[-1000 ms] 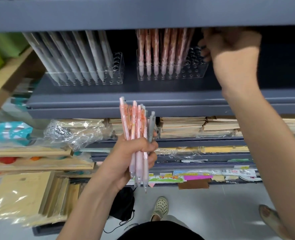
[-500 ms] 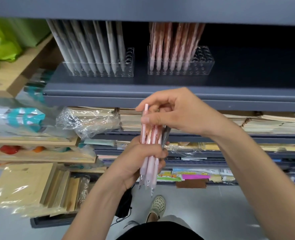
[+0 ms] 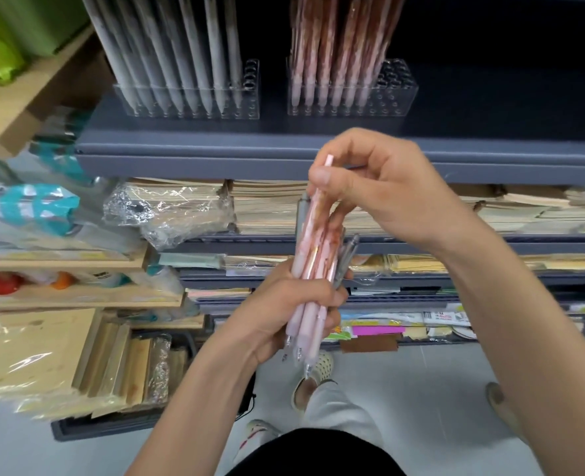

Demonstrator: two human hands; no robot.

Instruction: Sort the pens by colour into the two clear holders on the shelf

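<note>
Several pens (image 3: 313, 262) sitting bunched in left hand (image 3: 284, 307), fingers curling round them; right hand (image 3: 397, 194) pinching top of pink one.

Two holders (image 3: 187, 101) (image 3: 352, 101) stand side by side on the shelf (image 3: 318, 146).

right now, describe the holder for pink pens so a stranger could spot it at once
Find the grey shelf at the top, where two clear holders stand side by side. The one you want is the right holder. It holds pink pens with a mottled pattern, while the left holder holds grey pens.
</note>
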